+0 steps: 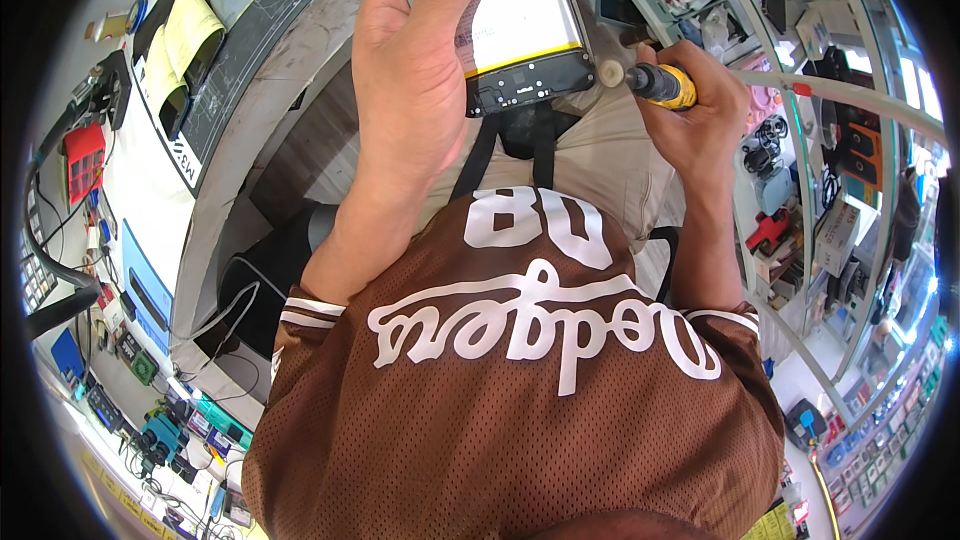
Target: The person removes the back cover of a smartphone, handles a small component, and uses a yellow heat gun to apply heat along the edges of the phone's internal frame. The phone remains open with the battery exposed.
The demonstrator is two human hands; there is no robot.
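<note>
My left hand (415, 90) is closed around an opened phone (530, 88), thumb laid across its face. The phone's back cover is off, baring a white-labelled battery (525, 20) with a green patch and, at the near end, a black strip with small screws. Its far end runs out of the picture. My right hand (705, 105) grips a yellow and black handheld rotary tool (672, 86). A round tan polishing tip (611, 73) on the tool sits right beside the phone's near right corner; whether they touch I cannot tell.
On the left, a workbench carries a black mat (290, 0), a folded yellow sheet (183, 40), a red case (85, 162) and a blue mat (147, 285). Shelves of boxes, cables and parts stand close on the right, behind a pale metal rail (860, 100).
</note>
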